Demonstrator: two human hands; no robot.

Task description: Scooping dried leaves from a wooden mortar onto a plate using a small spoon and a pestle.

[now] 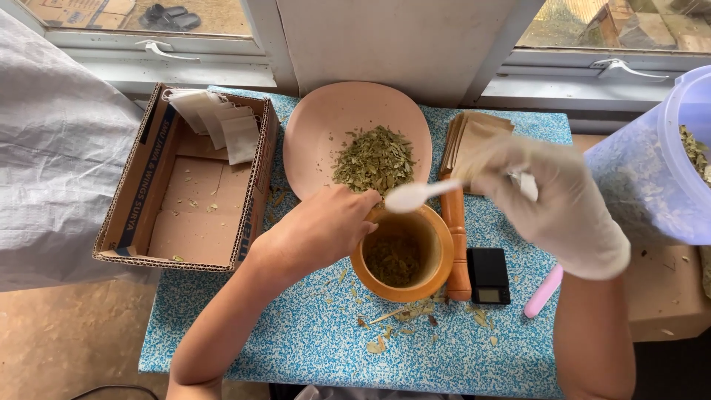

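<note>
Head view, one frame.

1. Your left hand [322, 230]: bare, at centre, fingers curled over the 10 o'clock rim of the wooden mortar [437, 252]. Thumb and fingertips rest on the rim edge; grip is a loose clasp on the bowl wall, not a fist.

2. Your right hand [552, 204]: in a pale glove, at 2 o'clock from the mortar. Fingers pressed together, pinching the handle of a white plastic spoon [415, 195]. Spoon bowl points to 9 o'clock and hovers just above the mortar's 12 o'clock rim, near left-hand fingertips. Can't tell if spoon is loaded.

3. Mortar: round, orange-brown wood, stands upright on the blue speckled tabletop [311, 333]. Crushed green leaf bits lie inside at the bottom.

4. Wooden pestle [455, 237]: lies flat at 3 o'clock of the mortar, touching or just beside its wall, long axis 12 to 6.

5. Pink plate [318, 126]: at 12 o'clock of the mortar, holds a heap of dried green leaves [374, 159].

6. Small black pocket scale [489, 275]: just right of the pestle.

7. Pink stick-shaped item [543, 292]: at 4 o'clock, partly under your right wrist; kind unclear.

8. Stack of brown paper pouches [474, 133]: at 1 o'clock, partly behind right hand.

9. Cardboard box [185, 222]: at 9 o'clock, open top, white filter-type bags [222, 122] in its far end.

10. Clear plastic tub [652, 178]: far right edge, leaves inside.

11. Loose leaf scraps [392, 326]: scattered on tabletop at 6 o'clock of the mortar.
</note>
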